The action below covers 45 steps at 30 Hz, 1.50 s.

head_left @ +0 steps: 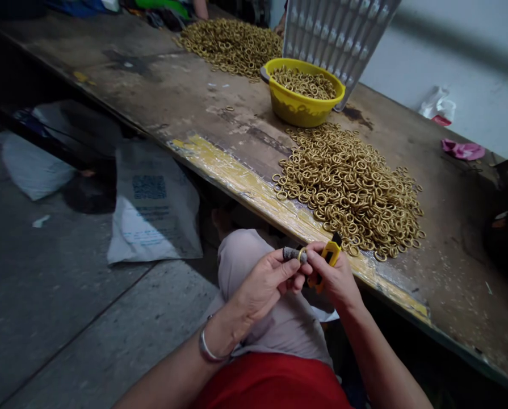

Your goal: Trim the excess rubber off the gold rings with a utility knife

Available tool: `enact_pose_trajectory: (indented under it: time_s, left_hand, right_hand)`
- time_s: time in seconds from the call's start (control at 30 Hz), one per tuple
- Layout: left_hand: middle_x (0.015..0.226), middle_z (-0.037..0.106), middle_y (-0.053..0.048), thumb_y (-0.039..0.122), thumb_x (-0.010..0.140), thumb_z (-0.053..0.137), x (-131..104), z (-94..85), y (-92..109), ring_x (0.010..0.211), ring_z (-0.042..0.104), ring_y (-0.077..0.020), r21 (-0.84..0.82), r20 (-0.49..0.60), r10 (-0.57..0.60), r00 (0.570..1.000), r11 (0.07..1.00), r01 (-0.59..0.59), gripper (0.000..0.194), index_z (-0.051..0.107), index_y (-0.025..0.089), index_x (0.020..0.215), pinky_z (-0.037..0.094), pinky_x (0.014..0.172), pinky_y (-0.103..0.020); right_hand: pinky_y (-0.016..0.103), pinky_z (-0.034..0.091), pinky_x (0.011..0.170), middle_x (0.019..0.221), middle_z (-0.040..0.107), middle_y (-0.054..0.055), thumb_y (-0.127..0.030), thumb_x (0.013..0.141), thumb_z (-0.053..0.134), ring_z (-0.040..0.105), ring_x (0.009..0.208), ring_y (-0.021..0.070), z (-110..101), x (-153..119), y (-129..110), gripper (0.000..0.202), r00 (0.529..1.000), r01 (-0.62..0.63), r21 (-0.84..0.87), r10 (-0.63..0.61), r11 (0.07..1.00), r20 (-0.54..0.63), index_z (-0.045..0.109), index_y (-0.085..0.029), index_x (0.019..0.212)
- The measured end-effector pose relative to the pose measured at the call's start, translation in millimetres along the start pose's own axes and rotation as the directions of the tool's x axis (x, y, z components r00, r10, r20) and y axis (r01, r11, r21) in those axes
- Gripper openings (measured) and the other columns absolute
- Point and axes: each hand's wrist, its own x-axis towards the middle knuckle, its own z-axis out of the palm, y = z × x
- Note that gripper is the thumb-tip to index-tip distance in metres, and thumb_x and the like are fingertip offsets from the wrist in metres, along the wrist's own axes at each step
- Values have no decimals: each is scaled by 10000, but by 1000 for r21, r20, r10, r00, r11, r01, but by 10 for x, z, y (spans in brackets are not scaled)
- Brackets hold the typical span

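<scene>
My left hand [275, 278] is closed just off the table edge, with a dark grey cloth sleeve [291, 254] over one finger. Against that sleeve it grips a small gold-coloured ring [302, 255]. My right hand [332, 278] is wrapped round a yellow box cutter [331, 253], whose dark blade end points up and away from me. The fingertips of both hands meet at the ring, so exact contact there is hard to see. Just beyond my hands, a big heap of similar gold rings [356, 187] spreads over the table.
Behind the heap stands a yellow basin [302, 111] of rings, with a ribbed translucent panel [334, 34] leaning behind it. Farther back lies another ring pile [232, 45], near another person's arm [200, 9]. Tape covers the wooden table's edge [245, 184]. White sacks [151, 210] sit on the floor.
</scene>
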Motion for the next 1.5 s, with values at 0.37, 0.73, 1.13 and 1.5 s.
enact_pose_trajectory:
  time_s: [0.37,0.73,1.13,1.5]
  left_hand:
    - [661,583,19,381,920,627,-118,-3,-24,630,522,-113,485,6,245,969,847,-217,244,587,152,843,437,637,-246]
    - [770,542,-9,172,924,548,-318,184,81,737,521,-147,783,398,257,881,405,-472,158,529,172,767,405,684,-268]
    - [874,673,-57,231,882,688,20,-48,-352,814,637,-240,983,182,-75,980,50,-178,216,531,174,1020,439,692,-325]
    - [900,739,-68,413,867,678,217,-184,10,546,571,-94,394,-112,171,979,912,-114,296,526,171,943,446,530,-234]
  right_hand:
    - [258,401,685,883,676,50,-85,875,544,615,760,169,-84,-176,-97,178,915,312,-885,-361,345,181,680,-191,923]
    - [289,306,614,959,708,73,-36,863,554,618,742,175,-378,37,-160,233,963,-67,-995,-257,68,-82,691,-166,998]
    - [290,313,604,917,680,99,-72,900,501,630,759,182,-327,554,-160,206,975,-23,-993,-224,-114,3,687,-158,894]
    - [249,372,598,675,589,4,-340,885,557,504,609,130,-318,538,-271,247,946,248,-663,-325,707,7,638,-186,708]
